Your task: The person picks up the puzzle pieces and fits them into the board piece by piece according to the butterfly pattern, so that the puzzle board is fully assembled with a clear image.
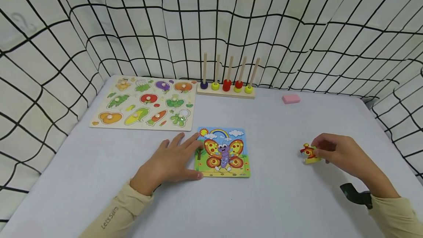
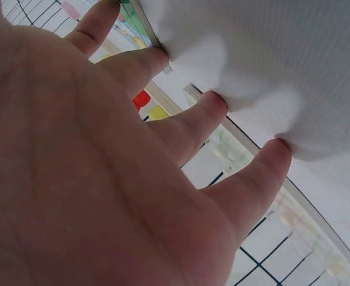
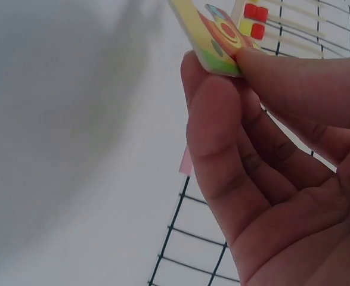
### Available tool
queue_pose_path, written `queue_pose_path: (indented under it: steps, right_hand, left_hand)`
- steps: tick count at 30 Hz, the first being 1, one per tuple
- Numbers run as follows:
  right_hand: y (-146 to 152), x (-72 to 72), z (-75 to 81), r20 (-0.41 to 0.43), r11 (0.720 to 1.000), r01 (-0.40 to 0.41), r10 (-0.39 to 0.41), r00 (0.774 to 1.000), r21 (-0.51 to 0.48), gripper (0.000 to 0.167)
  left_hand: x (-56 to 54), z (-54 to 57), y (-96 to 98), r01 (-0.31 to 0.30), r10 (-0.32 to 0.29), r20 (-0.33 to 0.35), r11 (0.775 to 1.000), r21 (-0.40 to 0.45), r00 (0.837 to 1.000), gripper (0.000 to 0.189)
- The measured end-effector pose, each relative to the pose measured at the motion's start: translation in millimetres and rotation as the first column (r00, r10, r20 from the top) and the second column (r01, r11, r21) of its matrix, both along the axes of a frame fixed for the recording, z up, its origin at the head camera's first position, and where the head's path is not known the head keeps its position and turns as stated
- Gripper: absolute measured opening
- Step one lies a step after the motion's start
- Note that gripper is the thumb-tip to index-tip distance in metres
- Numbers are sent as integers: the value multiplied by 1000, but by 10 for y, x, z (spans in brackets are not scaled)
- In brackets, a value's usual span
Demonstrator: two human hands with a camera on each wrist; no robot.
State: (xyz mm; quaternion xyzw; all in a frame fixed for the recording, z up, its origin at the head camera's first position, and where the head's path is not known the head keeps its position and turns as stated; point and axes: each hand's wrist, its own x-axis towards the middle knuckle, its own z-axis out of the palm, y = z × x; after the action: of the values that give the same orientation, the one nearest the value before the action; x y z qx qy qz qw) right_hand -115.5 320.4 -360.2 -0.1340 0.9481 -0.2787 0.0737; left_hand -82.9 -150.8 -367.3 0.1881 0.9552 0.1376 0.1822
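A square butterfly picture puzzle (image 1: 224,152) lies flat on the white table. My left hand (image 1: 172,159) is at its left edge, fingers spread, with the thumb by the lower left corner and the index finger by the left side. In the left wrist view the fingertips (image 2: 213,102) rest on the white tabletop. Off to the right, my right hand (image 1: 338,153) pinches a small printed puzzle piece (image 1: 310,154) between thumb and fingers. The right wrist view shows the piece (image 3: 219,44) with red, yellow and green print; fingers hide part of it.
A vegetable peg puzzle board (image 1: 140,104) lies at the back left. Beside it stands a wooden bead stacker (image 1: 226,93) with upright pegs and coloured beads. A pink block (image 1: 290,99) sits at the back right. Black wire mesh (image 1: 198,25) surrounds the table's back and sides.
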Motion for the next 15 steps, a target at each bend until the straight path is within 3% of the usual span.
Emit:
queue_pose_path:
  steps: [7, 15]
  right_hand:
    - [-217, -11, -49, 28, 995, -41, 44, 999, -87, 17]
    - [-488, -51, -62, 123, 984, -21, 43, 991, -174, 15]
  left_hand:
    - [-6, -4, -1, 1, -1, -4, 1000, -3, 1000, 87]
    - [-7, -4, 0, 0, 0, -4, 1000, -2, 1000, 86]
